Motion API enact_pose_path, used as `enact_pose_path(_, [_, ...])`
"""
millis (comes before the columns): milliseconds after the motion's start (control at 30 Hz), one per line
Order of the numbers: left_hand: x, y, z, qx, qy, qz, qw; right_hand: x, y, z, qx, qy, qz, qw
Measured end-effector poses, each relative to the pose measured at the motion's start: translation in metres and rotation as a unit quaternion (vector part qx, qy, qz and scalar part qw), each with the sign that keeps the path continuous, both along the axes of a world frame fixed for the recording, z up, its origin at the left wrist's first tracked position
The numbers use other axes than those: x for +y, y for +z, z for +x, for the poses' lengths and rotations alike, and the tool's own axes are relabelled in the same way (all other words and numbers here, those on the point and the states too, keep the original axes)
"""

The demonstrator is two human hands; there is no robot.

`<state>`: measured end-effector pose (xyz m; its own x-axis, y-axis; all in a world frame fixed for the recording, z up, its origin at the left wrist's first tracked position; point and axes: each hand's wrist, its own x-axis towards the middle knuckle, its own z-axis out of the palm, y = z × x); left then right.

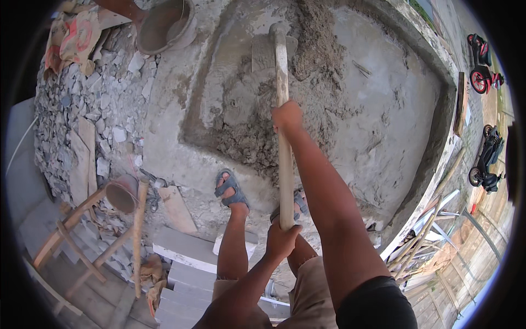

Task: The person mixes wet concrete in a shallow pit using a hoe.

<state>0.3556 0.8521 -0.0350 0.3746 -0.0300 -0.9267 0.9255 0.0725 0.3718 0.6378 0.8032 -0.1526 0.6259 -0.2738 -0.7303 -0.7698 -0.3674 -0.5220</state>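
A long-handled hoe (283, 159) stretches away from me over a shallow walled pit (189, 109). My left hand (281, 241) is closed around the handle's near end. Farther up the same handle, my right hand (287, 116) is wrapped round it, with the arm reaching out nearly straight. The flat blade (264, 55) at the far end rests on or in wet grey mortar (249, 129); its lower edge is hard to make out. Lumpy mix lies heaped near the handle, while smoother wet mortar (386, 131) spreads to the right.
A bucket (164, 27) stands at the far left, with another person's limb beside it. Broken rubble (82, 109) covers the left side. Nearer are a second bucket (122, 194), a wooden frame (71, 225) and pale blocks (186, 249). Motorbikes (487, 159) stand at the right.
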Motion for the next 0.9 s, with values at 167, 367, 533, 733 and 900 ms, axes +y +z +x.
enact_pose_path(167, [-0.001, 0.094, -0.142, 0.118, -0.117, 0.032, 0.986, -0.005, 0.026, -0.175, 0.144, -0.01, 0.081, 0.986])
enact_pose_path(367, [0.011, 0.127, -0.205, 0.131, -0.224, 0.075, 0.963, -0.022, 0.116, -0.217, 0.117, -0.092, 0.053, 0.987])
enact_pose_path(533, [-0.004, 0.037, -0.106, -0.115, -0.103, 0.133, 0.979, -0.015, 0.101, -0.089, -0.097, -0.038, 0.071, 0.992])
enact_pose_path(733, [-0.007, 0.004, -0.01, -0.08, 0.059, 0.063, 0.993, 0.048, 0.032, -0.003, 0.002, 0.048, 0.127, 0.991])
enact_pose_path(900, [-0.039, 0.088, -0.109, 0.194, 0.118, -0.029, 0.973, 0.023, -0.026, -0.174, 0.127, 0.127, 0.024, 0.983])
